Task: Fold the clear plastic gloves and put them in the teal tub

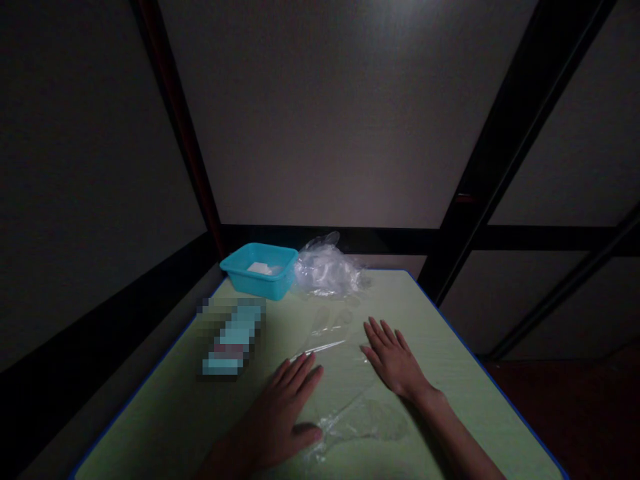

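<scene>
A thin sheet of clear plastic (367,417) lies wrinkled on the light green table (435,360), between and in front of my hands. Its outline is hard to follow against the tabletop; whether it is a bag or loose film I cannot tell. My left hand (285,410) rests palm down on its left side, fingers stretched and thumb apart. To the right, my right hand (395,357) lies flat with fingers spread, by the plastic's right edge. Neither hand grips anything.
A turquoise plastic basket (260,285) with white items inside stands at the back left. Beside it sits a crumpled heap of clear plastic (330,267). A blurred-out turquoise object (235,340) lies left of my hands. Behind the table rises a wall (325,133).
</scene>
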`<action>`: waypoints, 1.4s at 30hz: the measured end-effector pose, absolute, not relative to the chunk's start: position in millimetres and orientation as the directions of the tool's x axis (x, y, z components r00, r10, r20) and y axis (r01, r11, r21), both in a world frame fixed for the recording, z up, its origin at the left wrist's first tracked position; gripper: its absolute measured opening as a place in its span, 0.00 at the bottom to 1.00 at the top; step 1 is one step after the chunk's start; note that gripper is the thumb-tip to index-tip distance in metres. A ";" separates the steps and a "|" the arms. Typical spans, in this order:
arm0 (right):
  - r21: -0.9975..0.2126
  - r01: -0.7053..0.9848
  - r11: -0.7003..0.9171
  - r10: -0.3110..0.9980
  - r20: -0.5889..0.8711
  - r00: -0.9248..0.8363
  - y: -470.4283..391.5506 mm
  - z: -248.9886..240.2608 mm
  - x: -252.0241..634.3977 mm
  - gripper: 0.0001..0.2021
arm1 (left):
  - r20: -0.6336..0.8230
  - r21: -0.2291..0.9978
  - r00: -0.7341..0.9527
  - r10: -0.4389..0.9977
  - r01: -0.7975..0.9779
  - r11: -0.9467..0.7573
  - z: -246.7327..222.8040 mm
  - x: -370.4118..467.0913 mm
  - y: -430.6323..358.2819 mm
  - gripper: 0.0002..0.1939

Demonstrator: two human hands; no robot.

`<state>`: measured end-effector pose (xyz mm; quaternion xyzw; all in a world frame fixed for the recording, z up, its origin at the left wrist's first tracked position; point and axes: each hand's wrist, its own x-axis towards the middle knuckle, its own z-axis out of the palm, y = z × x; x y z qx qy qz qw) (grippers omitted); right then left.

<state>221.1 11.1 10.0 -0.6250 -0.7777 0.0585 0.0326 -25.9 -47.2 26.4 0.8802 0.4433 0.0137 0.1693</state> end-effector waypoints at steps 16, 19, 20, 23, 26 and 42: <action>-0.287 0.864 0.415 0.908 0.069 -0.413 25.9 40.7 150.5 0.23 | 0.233 0.282 0.372 0.899 0.859 -0.428 1.0 30.9 -14.6 0.24; -0.279 0.864 0.418 0.905 0.043 -0.423 37.7 22.1 146.1 0.22 | 0.208 0.225 0.360 0.910 0.887 -0.403 -14.1 31.4 -16.3 0.27; -0.276 0.869 0.410 0.908 0.042 -0.416 40.2 17.3 148.8 0.23 | 0.199 0.207 0.371 0.907 0.889 -0.409 -15.7 29.1 -16.8 0.28; -0.272 0.894 0.355 0.933 0.041 -0.358 45.5 9.4 162.9 0.25 | 0.175 0.176 0.423 0.889 0.875 -0.451 -11.2 20.7 -16.0 0.28; -0.273 0.924 0.269 0.962 0.027 -0.272 50.4 7.5 177.4 0.26 | 0.123 0.171 0.469 0.874 0.858 -0.485 -1.5 15.1 -10.1 0.28; -0.502 0.864 -0.022 0.996 0.062 0.061 102.2 26.5 197.4 0.15 | 0.181 0.285 0.580 0.794 0.742 -0.607 22.1 12.7 26.6 0.18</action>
